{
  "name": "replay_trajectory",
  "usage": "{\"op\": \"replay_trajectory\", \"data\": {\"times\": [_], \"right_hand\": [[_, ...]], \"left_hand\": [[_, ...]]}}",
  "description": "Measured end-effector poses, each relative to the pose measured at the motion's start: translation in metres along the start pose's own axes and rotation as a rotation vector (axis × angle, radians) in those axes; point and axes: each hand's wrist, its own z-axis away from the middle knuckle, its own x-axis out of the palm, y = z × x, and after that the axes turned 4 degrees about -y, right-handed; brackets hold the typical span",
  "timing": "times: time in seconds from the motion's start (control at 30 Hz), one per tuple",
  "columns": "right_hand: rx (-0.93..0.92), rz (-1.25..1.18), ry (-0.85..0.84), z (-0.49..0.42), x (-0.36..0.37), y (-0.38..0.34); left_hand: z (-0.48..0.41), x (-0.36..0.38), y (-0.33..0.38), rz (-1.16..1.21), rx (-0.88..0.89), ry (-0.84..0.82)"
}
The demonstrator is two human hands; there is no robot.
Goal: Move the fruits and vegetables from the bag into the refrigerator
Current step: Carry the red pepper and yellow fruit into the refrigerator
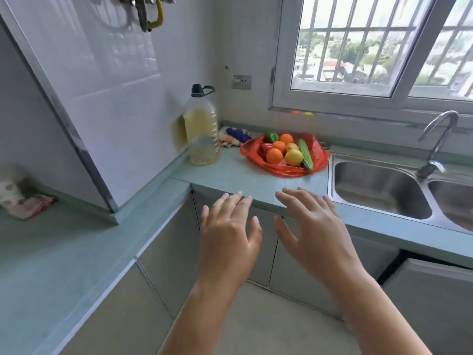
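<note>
1. Near the counter edge [256, 193], both hands are raised side by side, backs up.
2. Left hand [230, 229]: fingers straight and spread, holding nothing.
3. Right hand [314, 226]: fingers spread, holding nothing.
4. Red bag [317, 152] lies open farther back on the counter, left of the sink [378, 190], holding oranges [274, 156], a cucumber [305, 155] and other produce.

We see a red plastic bag [317, 152], three orange oranges [274, 156], a yellow fruit [293, 157], a green cucumber [305, 155], a green pepper [271, 136] and a red fruit [266, 147]. The countertop [230, 174] is pale teal. The bottle [202, 105] holds yellow oil [202, 131] under a black cap [197, 89]. The cloth [234, 135] is striped blue, white, orange.
</note>
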Motion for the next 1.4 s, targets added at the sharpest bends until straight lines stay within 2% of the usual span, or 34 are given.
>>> {"op": "replay_trajectory", "data": {"times": [0.3,0.73,0.9,1.17,1.4], "right_hand": [[0.067,0.035,-0.052,-0.068,0.069,0.032],[0.24,-0.033,0.013,-0.193,0.148,0.174],[0.259,-0.048,-0.026,-0.242,0.171,0.222],[0.304,-0.013,-0.093,-0.297,0.225,0.258],[0.446,0.033,-0.145,-0.338,0.278,0.285]], "left_hand": [[-0.052,0.077,-0.058,0.035,-0.026,-0.147],[-0.218,0.214,-0.068,0.014,0.147,-0.316],[-0.271,0.254,-0.076,0.093,0.093,-0.329],[-0.333,0.314,-0.119,0.182,0.03,-0.371],[-0.394,0.373,-0.169,0.251,0.05,-0.446]]}}
